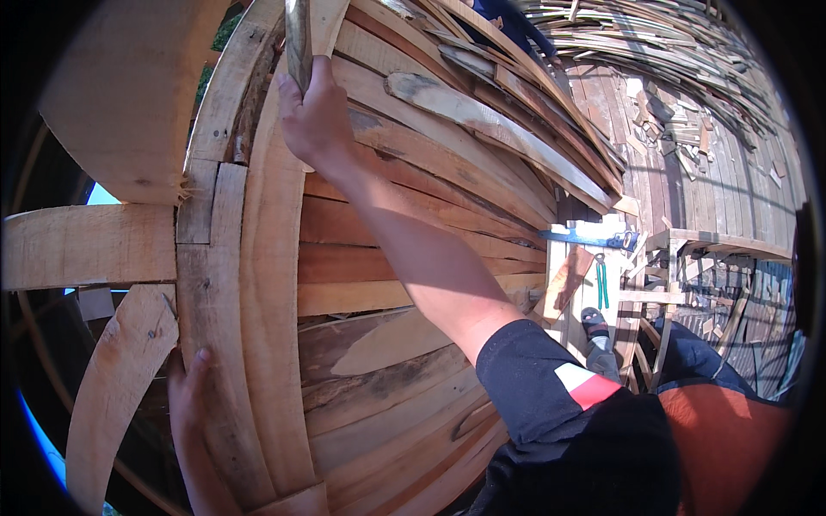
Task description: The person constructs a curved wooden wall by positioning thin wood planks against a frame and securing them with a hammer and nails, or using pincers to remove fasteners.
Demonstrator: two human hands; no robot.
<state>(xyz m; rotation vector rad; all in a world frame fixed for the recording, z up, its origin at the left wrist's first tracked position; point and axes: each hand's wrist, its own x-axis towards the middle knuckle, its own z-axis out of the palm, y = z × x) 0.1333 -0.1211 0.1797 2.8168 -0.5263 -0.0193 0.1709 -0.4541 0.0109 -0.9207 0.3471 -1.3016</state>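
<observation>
My right hand (317, 120) reaches up across the planked wooden wall and is closed round a grey-brown round stick (298, 43). The stick's upper end runs out of the picture, so its kind does not show. Beneath the hand runs a long, pale curved plank (274, 310) along the edge of the planking (370, 258). At the lower left, my left hand (188, 387) grips the edge of a jointed wooden beam (211, 301). Its thumb lies on the beam's face, with most other fingers hidden behind the edge.
Beams stick out at the left, including a thick block (129, 95) and a curved piece (125, 396). Loose boards (516, 112) lean at the upper right. A blue handsaw (594, 236) and green-handled tool (601, 279) lie near a sandalled foot (594, 320). Wood strips (654, 43) are piled beyond.
</observation>
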